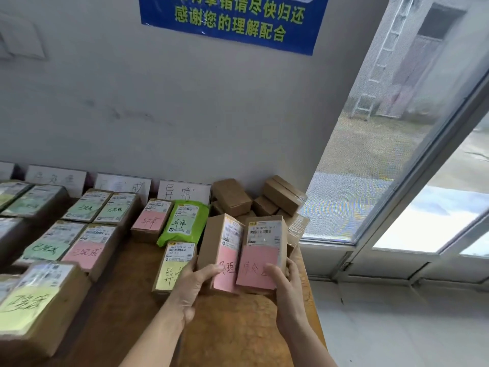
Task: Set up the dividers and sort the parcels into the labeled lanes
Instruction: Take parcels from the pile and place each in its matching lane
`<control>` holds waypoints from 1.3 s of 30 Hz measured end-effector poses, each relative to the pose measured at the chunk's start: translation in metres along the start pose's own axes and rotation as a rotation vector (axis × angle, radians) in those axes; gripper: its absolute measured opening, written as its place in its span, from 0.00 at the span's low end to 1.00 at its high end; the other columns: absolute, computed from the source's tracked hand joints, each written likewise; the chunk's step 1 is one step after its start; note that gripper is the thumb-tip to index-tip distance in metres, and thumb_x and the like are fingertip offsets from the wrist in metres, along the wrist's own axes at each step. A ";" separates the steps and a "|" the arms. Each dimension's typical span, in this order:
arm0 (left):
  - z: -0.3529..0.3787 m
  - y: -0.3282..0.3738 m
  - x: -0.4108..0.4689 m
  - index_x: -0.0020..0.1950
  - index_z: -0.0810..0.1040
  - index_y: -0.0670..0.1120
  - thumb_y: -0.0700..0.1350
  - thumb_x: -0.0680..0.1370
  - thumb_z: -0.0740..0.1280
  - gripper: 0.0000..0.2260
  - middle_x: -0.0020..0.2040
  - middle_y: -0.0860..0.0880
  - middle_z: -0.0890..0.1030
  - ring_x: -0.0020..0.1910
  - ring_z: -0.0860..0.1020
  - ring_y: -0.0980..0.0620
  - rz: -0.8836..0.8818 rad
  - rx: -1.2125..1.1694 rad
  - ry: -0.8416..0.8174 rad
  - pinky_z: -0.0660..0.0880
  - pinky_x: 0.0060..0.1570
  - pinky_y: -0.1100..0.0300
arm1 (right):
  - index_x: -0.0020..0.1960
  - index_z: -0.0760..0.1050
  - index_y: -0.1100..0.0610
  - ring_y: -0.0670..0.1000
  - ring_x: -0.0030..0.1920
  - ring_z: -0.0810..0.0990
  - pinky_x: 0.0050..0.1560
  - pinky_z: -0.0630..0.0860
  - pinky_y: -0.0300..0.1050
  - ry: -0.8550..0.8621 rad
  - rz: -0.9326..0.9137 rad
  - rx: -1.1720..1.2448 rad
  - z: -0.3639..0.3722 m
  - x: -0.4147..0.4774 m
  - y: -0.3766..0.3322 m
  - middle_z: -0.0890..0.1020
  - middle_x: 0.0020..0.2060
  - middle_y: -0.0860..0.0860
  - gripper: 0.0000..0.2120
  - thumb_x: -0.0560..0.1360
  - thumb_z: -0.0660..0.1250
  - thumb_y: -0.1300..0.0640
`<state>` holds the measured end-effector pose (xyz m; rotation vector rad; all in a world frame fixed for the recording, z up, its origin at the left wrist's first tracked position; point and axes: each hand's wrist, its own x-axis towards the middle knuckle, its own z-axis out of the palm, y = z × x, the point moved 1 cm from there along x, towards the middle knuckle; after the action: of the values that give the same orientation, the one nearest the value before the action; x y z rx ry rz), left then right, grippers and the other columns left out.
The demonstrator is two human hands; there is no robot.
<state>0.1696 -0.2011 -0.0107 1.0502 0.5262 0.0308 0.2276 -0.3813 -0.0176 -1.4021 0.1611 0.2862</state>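
Above the wooden table (pixel 232 327) I hold two small cardboard parcels side by side, each with a shipping label and a pink handwritten note. My left hand (pixel 193 282) grips the left parcel (pixel 225 250) at its lower edge, thumb across the pink note. My right hand (pixel 285 282) grips the right parcel (pixel 264 255) from its right side. White lane cards stand against the wall; the nearest card (pixel 185 193) sits behind a pink-noted box (pixel 150 219), a green bag parcel (pixel 184 222) and a yellow-noted box (pixel 174 266).
Lanes of labeled boxes fill the table's left, including a big yellow-noted box (pixel 39 300) at the front. A heap of plain brown boxes (pixel 254 198) lies in the back right corner. The table's right edge borders a glass door (pixel 397 154). A blue sign (pixel 232 19) hangs above.
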 end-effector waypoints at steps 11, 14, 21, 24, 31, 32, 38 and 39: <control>-0.019 -0.001 -0.044 0.58 0.80 0.45 0.42 0.77 0.67 0.10 0.45 0.43 0.85 0.44 0.82 0.47 0.126 -0.066 0.101 0.77 0.40 0.54 | 0.65 0.69 0.54 0.60 0.56 0.81 0.57 0.79 0.61 0.008 -0.003 0.038 0.005 -0.044 0.008 0.82 0.55 0.58 0.41 0.54 0.72 0.45; -0.023 -0.002 -0.058 0.58 0.81 0.46 0.47 0.72 0.72 0.15 0.47 0.43 0.86 0.49 0.82 0.44 0.161 -0.051 0.130 0.78 0.45 0.51 | 0.64 0.71 0.54 0.61 0.55 0.82 0.56 0.79 0.62 -0.018 -0.006 0.057 0.007 -0.053 0.008 0.83 0.53 0.58 0.39 0.54 0.72 0.46; -0.028 -0.014 -0.089 0.60 0.80 0.49 0.51 0.72 0.73 0.17 0.48 0.43 0.85 0.56 0.80 0.41 0.213 -0.051 0.197 0.76 0.59 0.41 | 0.63 0.75 0.55 0.50 0.46 0.82 0.43 0.78 0.48 -0.116 -0.031 0.098 0.000 -0.075 0.005 0.85 0.46 0.51 0.36 0.55 0.72 0.48; -0.028 -0.022 -0.106 0.60 0.80 0.49 0.51 0.74 0.71 0.15 0.48 0.44 0.86 0.56 0.80 0.42 0.220 -0.066 0.219 0.75 0.60 0.41 | 0.63 0.76 0.55 0.51 0.47 0.81 0.41 0.77 0.45 -0.153 -0.022 0.088 -0.007 -0.087 0.005 0.85 0.48 0.53 0.32 0.59 0.71 0.51; -0.030 -0.037 -0.148 0.65 0.78 0.47 0.54 0.70 0.71 0.25 0.49 0.42 0.85 0.55 0.80 0.40 0.244 -0.094 0.289 0.78 0.56 0.41 | 0.64 0.75 0.52 0.52 0.49 0.81 0.35 0.76 0.38 -0.272 -0.028 0.038 -0.016 -0.116 0.004 0.83 0.52 0.56 0.26 0.66 0.69 0.52; -0.032 -0.038 -0.154 0.65 0.77 0.46 0.53 0.72 0.70 0.24 0.49 0.42 0.85 0.53 0.81 0.40 0.245 -0.100 0.302 0.79 0.53 0.42 | 0.64 0.75 0.52 0.52 0.49 0.81 0.34 0.76 0.37 -0.287 -0.026 0.029 -0.016 -0.120 0.004 0.83 0.53 0.56 0.22 0.70 0.69 0.54; -0.049 -0.037 -0.188 0.63 0.78 0.46 0.49 0.78 0.67 0.16 0.49 0.43 0.85 0.51 0.81 0.43 0.267 -0.117 0.352 0.81 0.37 0.53 | 0.65 0.73 0.52 0.54 0.51 0.78 0.43 0.73 0.43 -0.374 -0.002 -0.020 0.000 -0.139 0.015 0.82 0.55 0.58 0.23 0.71 0.66 0.50; -0.054 -0.037 -0.193 0.64 0.78 0.46 0.50 0.77 0.67 0.17 0.50 0.43 0.85 0.52 0.81 0.43 0.272 -0.121 0.363 0.81 0.38 0.53 | 0.65 0.73 0.52 0.55 0.52 0.78 0.45 0.73 0.45 -0.379 0.005 -0.032 0.005 -0.142 0.017 0.81 0.55 0.58 0.26 0.68 0.65 0.47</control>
<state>-0.0302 -0.2280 0.0148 0.9958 0.6957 0.4949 0.0868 -0.3889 0.0069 -1.3542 -0.1527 0.5533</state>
